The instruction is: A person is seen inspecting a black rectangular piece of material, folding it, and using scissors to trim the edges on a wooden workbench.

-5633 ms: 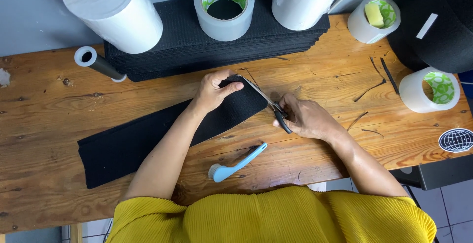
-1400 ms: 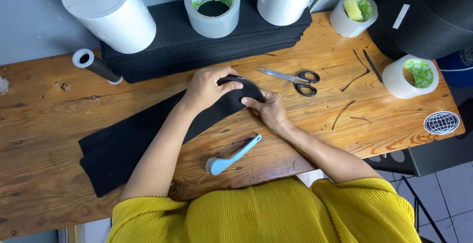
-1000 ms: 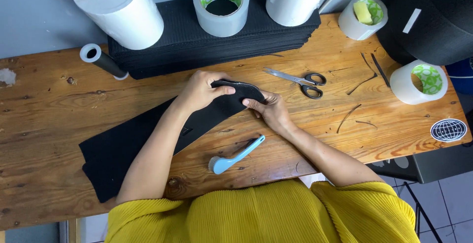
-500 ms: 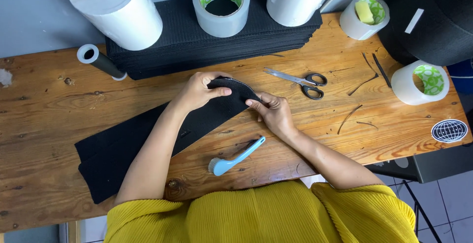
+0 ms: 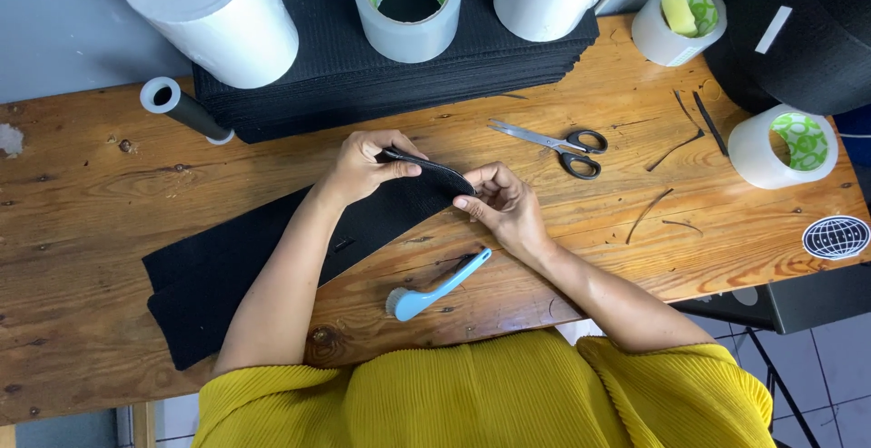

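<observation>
A long strip of black ribbed fabric (image 5: 227, 262) lies diagonally across the wooden table (image 5: 82, 203). My left hand (image 5: 363, 165) pinches its rounded far end, lifted a little off the wood. My right hand (image 5: 501, 205) grips the same end from the right, fingertips on its edge. Black-handled scissors (image 5: 552, 145) lie on the table just beyond my right hand, apart from it. A light blue brush (image 5: 434, 288) rests near the front edge, below the fabric end.
A stack of black fabric sheets (image 5: 345, 76) sits at the back with white rolls (image 5: 213, 14) and a tape roll (image 5: 407, 3) on it. More tape rolls (image 5: 786, 147) stand at the right, near a large black roll (image 5: 807, 30). Thin black offcuts (image 5: 676, 148) lie scattered.
The scissors, used by my right hand 5.6 s ago, now lie on the table. My right hand has gone to the fabric end, which both hands have tilted up on edge.
</observation>
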